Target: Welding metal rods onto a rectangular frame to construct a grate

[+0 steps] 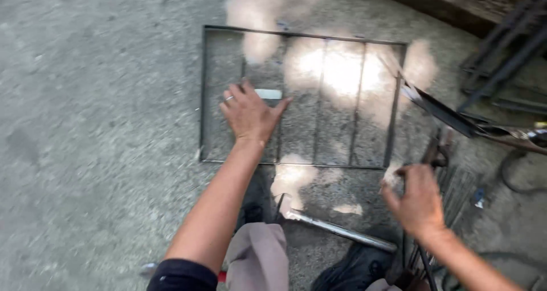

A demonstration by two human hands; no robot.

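your left hand (249, 115) lies flat and unclenched on the metal frame (301, 97), bars running away from you; your right hand (419, 203) sits off its near right corner, grip unclear.

A metal frame (302, 97) with upright bars lies flat on a sun-dappled concrete floor (97, 97). The left hand (249, 113) presses flat on it beside a small pale block (268, 94); the right hand (419, 199) hovers half-curled near thin rods (456, 188). A hammer (336, 228) lies by the knees.
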